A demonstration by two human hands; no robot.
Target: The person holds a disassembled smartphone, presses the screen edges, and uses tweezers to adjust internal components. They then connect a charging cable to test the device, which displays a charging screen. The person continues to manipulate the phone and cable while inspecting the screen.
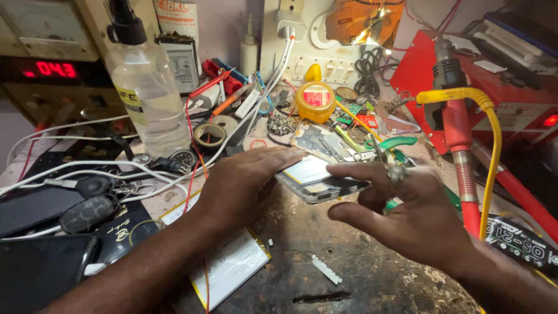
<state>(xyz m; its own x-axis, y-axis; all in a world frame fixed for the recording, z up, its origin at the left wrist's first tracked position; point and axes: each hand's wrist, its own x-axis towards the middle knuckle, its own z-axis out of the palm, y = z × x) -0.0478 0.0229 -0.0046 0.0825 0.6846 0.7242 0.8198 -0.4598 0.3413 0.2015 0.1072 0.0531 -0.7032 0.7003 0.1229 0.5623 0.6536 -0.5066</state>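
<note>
From the head camera, both hands meet over an opened phone body (318,179) that is tilted up off the dark, scarred workbench (360,273) near the middle of the view. The left hand (238,186) lies palm down with its fingers stretched flat along the phone's left edge and over its pale inner panel, touching it; whether a thumb grips underneath cannot be told. The right hand (407,215), wearing a ring (397,172), has its fingers spread, the forefinger laid along the phone's right edge and the thumb held apart below, so it touches rather than pinches. Under the left forearm lies a flat white battery pack with a yellow edge (232,264). Behind the left hand stands a clear bottle with a black pump top (148,87), with a roll of tape (209,135) just beside it and white cables (87,168) running across the bench. Behind the phone sits a round yellow tin (314,100). To the right, a red hose (462,163) and a yellow cable (491,151) hang down near the right wrist
</note>
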